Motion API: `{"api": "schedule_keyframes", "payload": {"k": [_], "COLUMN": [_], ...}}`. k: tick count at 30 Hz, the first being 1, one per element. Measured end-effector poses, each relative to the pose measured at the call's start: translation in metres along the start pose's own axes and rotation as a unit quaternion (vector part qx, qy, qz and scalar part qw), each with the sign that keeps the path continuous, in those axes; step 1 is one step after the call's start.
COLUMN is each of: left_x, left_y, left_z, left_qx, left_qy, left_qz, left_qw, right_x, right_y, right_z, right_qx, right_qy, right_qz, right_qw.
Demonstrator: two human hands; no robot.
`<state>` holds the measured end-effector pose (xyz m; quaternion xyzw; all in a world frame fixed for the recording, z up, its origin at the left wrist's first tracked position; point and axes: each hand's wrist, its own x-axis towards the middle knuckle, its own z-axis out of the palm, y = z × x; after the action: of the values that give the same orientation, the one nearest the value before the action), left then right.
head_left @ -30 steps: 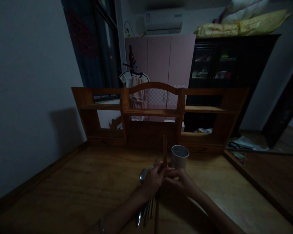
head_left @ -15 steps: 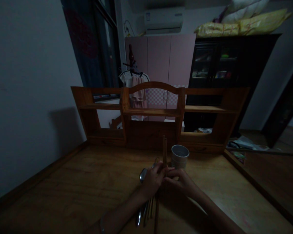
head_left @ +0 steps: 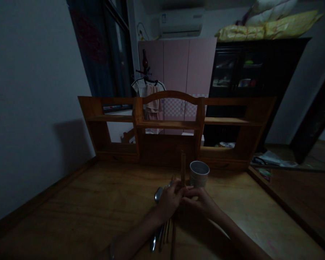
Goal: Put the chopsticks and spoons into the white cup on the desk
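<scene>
Hardly anything has moved since the earlier frame: on my feed the left hand [head_left: 169,200], right hand [head_left: 202,203] and upright chopsticks [head_left: 183,169] hold their place, while the whole view slips a touch sideways. Biggest first, I see a pink wardrobe [head_left: 176,66] beyond the bench [head_left: 97,202], whose far edge carries a wooden shelf unit [head_left: 168,125].

Near the middle of the bench the two hands meet. I read the left as pinched around the upright chopsticks; the right has its fingertips drawn together against the left's, but I cannot tell whether it grips the sticks too. A grey cup [head_left: 199,178] stands upright just beyond the right hand, with nothing showing above its rim. Beneath and beside the left forearm lie other chopsticks [head_left: 166,233] and a metal spoon [head_left: 158,195], partly covered.

My judgement is that the handling is partway: at least two sticks are raised and gathered, while the rest of the cutlery remains flat on the bench. The sticks' lower ends are too dark for me to make out.

As for writing, the air conditioner [head_left: 182,23] bears a small label [head_left: 164,17], too dim to read; I find no legible brand elsewhere.
</scene>
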<state>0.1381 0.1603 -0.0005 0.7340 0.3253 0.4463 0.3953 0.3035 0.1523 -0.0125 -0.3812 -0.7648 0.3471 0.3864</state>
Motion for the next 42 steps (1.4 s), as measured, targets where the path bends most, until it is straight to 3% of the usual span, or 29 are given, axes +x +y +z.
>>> {"api": "schedule_keyframes", "payload": {"k": [7, 13, 21, 32, 36, 42], "left_x": [-0.001, -0.001, 0.0, -0.005, -0.007, -0.006], "left_y": [0.002, 0.003, 0.002, 0.005, 0.017, 0.022], "left_z": [0.0, -0.002, -0.002, 0.002, 0.001, 0.004], "left_qx": [0.009, 0.104, 0.125, 0.052, 0.012, -0.026], "left_qy": [-0.007, 0.002, -0.002, -0.008, -0.029, -0.014], "left_qz": [0.008, 0.026, 0.036, 0.043, 0.02, -0.045], "left_qw": [1.0, 0.994, 0.991, 0.998, 0.999, 0.999], "right_x": [0.001, 0.0, 0.001, -0.001, -0.001, -0.002], "right_y": [0.0, 0.001, 0.002, -0.016, -0.018, -0.013], "right_z": [-0.002, -0.001, -0.002, -0.006, -0.009, -0.012], "right_qx": [0.008, -0.006, -0.02, 0.032, 0.068, 0.102], "right_qy": [-0.007, 0.005, 0.011, -0.017, -0.021, -0.033], "right_qz": [-0.011, -0.001, -0.007, -0.033, -0.005, 0.054], "right_qw": [1.0, 1.0, 1.0, 0.999, 0.997, 0.993]}}
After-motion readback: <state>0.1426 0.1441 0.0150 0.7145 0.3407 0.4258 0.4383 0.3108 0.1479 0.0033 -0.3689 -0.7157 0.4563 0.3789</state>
